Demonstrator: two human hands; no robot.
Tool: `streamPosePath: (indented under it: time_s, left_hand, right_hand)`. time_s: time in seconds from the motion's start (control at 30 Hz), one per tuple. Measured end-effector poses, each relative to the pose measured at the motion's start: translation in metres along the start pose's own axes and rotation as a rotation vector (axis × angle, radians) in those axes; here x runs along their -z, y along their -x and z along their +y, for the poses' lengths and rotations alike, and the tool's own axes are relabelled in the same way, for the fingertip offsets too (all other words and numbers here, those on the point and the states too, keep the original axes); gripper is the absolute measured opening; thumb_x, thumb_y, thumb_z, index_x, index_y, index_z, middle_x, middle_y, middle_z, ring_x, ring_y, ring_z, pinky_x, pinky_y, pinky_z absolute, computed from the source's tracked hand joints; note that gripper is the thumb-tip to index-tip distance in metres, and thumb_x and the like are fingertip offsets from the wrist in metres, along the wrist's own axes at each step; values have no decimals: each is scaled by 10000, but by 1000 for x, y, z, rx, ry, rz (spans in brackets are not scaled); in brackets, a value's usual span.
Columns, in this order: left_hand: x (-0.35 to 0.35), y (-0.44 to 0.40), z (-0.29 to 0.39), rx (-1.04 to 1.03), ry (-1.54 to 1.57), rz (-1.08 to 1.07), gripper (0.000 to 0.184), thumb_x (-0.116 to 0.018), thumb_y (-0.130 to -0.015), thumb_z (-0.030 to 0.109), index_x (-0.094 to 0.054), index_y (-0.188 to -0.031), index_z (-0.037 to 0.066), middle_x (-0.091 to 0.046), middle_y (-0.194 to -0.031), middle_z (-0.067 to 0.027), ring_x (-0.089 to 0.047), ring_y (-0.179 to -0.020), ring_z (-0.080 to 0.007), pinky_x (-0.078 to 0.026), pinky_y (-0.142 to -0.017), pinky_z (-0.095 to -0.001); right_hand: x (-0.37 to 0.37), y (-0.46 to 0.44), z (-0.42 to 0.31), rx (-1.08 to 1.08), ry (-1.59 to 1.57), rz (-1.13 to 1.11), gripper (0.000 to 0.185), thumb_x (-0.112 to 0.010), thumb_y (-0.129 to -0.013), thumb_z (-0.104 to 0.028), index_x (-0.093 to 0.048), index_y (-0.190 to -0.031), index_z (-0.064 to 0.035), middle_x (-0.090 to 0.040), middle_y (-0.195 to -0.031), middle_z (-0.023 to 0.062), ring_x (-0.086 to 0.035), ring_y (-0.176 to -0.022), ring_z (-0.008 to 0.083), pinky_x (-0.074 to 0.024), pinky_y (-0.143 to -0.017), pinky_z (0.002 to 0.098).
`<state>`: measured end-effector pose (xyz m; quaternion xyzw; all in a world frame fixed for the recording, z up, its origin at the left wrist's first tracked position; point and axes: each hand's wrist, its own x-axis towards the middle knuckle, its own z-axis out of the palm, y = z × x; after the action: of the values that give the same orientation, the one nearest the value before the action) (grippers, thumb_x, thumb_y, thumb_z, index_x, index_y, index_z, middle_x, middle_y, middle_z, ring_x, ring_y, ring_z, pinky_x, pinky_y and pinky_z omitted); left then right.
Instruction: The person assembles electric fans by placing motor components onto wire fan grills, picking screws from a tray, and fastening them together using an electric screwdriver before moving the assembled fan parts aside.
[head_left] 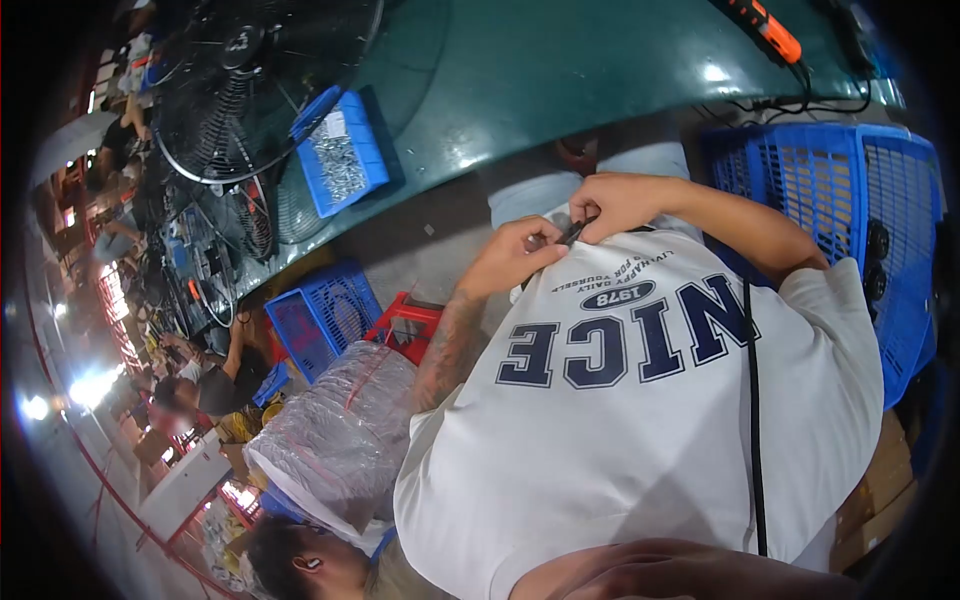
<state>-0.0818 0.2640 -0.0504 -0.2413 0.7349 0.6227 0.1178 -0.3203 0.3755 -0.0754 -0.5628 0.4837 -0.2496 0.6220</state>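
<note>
Close together at the lower edge of the white shirt point(640, 400), both hands pinch a small dark item point(574, 233). My left hand point(515, 252) comes in from the left, its fingertips closed on one end of the item. From the right side, my right hand point(612, 205) closes its fingers on the other end, just above the shirt's printed text. The item's exact shape is partly hidden by the fingers. A black cord point(754, 420) runs down the shirt.
On the green table point(520, 80) are a fan point(235, 90), a blue bin of screws point(342, 155) and an orange-handled tool point(775, 38). Blue crates point(810, 170) stand right; a red crate point(405, 325) and a plastic-wrapped bundle point(335, 430) are left. Another person point(310, 560) is lower left.
</note>
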Motion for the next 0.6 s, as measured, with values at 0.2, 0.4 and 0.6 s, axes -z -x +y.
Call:
streamPosePath:
  time_s: [0.2, 0.4, 0.6]
  left_hand:
    - [5, -21, -16, 161, 397, -128, 109, -722, -923, 76, -676, -990, 5, -644, -875, 43, -572, -788, -14, -463, -681, -194]
    - [9, -11, -11, 192, 436, -24, 99, -735, -922, 101, -685, -949, 20, -650, -867, 33, -575, -775, -33, -459, -681, -206]
    - [17, 7, -46, 223, 634, 206, 84, -715, -939, 102, -682, -982, 37, -682, -892, -9, -617, -782, -76, -487, -711, -237]
  right_hand:
    - [19, -4, -13, -135, -63, -86, 319, -765, -808, -264, -749, -939, 26, -713, -754, 78, -641, -672, 141, -481, -589, 315]
    - [23, -16, 5, -123, -166, -100, 288, -825, -839, -247, -751, -957, 6, -687, -758, 7, -590, -688, 80, -452, -613, 268]
    - [29, 0, 15, -85, -361, 89, 247, -796, -882, -199, -735, -1007, 5, -654, -752, -12, -589, -721, 56, -447, -621, 244]
